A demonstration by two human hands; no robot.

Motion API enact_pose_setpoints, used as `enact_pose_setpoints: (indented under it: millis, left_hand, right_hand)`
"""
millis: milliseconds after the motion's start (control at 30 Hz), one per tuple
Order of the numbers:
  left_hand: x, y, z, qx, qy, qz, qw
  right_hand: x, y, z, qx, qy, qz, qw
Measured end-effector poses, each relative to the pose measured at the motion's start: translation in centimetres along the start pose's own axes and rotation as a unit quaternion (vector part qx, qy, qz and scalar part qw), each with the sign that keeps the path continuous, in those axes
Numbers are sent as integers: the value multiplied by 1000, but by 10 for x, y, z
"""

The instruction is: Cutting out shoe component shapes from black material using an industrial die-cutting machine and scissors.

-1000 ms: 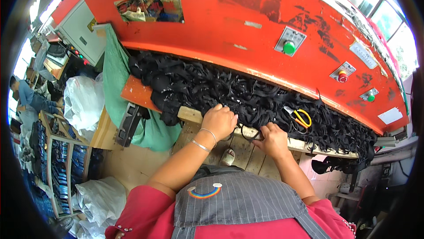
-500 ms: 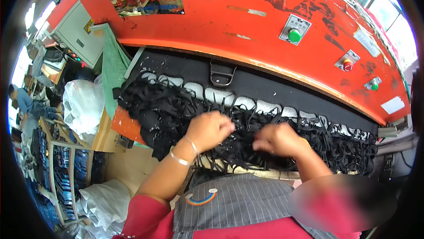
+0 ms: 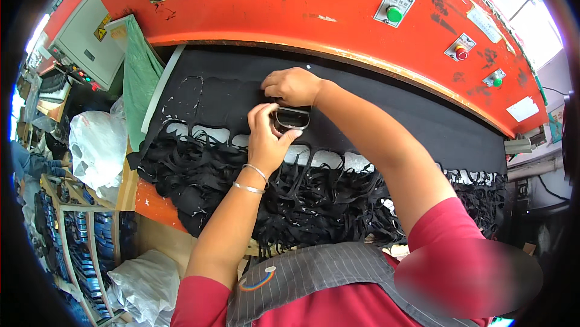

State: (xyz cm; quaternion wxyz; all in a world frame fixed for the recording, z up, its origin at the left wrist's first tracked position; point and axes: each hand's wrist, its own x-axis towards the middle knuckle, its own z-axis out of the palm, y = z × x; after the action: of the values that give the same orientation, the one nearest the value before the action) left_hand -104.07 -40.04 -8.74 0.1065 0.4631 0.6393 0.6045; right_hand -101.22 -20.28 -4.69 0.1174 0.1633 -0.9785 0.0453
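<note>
A metal cutting die with a rounded outline rests on a wide black sheet of material. My left hand grips the die from its left side, thumb along the near edge and fingers over the top. Just beyond it my right hand is closed with its fingers curled down near the sheet; what they hold, if anything, is hidden. Toward me lies a tangled heap of black offcut strips. Between sheet and heap, light-coloured cutout gaps show in a row.
The orange-red machine beam spans the far side, with a green button and a red button. A green cloth hangs at left. Beside it are a white plastic bag and shelves of blue pieces.
Both hands have moved from the strip heap to the die farther back. The left now grips it, and the right arm reaches across the sheet. The heap sits closer to me.
</note>
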Motion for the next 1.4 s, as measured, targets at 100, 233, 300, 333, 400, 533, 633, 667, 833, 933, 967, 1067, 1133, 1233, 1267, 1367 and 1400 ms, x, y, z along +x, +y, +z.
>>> enact_pose_setpoints:
  millis: [100,233,300,333,400,533,633,667,833,933,967,1067,1133,1233,1267,1367,1400]
  left_hand:
    - [-12,4,-5,94,-103,-77,987]
    - [-18,-11,-6,268,-136,100,949]
    - [-20,-4,-2,266,-151,87,948]
    - [-22,-5,-2,280,-149,101,943]
    - [-23,-4,1,293,-150,115,937]
    - [-27,-12,2,291,-142,114,939]
    - [-23,-8,1,288,-159,99,939]
    - [-21,-8,1,288,-162,101,938]
    - [-14,-11,1,265,-162,87,947]
    - [-13,-11,3,258,-159,89,949]
    - [-14,-9,4,259,-156,90,949]
    - [-13,-5,8,271,-167,90,944]
    - [-13,2,10,286,-166,91,940]
    - [-15,13,15,306,-165,104,932]
    - [-16,16,16,308,-180,101,929]
    - [-26,24,9,306,-198,73,928]
    - [-27,33,11,306,-221,45,925]
  right_hand:
    - [-31,-2,-34,-69,63,99,991]
    - [-69,-41,-72,-6,-49,483,874]
    - [-103,-51,-50,-8,-55,527,848]
    - [-107,-62,-43,33,-68,566,821]
    - [-123,-81,-24,54,-78,596,797]
    - [-129,-112,-19,132,73,592,792]
    - [-153,-130,-2,68,62,480,872]
    - [-155,-130,5,49,63,482,873]
    - [-149,-125,15,35,93,465,880]
    - [-152,-127,17,4,109,455,884]
    - [-154,-130,17,-14,111,449,887]
    - [-159,-129,15,-30,131,441,887]
    - [-160,-129,7,-24,138,435,889]
    - [-169,-130,3,10,160,439,884]
    - [-175,-132,0,16,144,439,887]
    - [-177,-158,-45,112,184,465,859]
    - [-189,-167,-66,147,231,442,854]
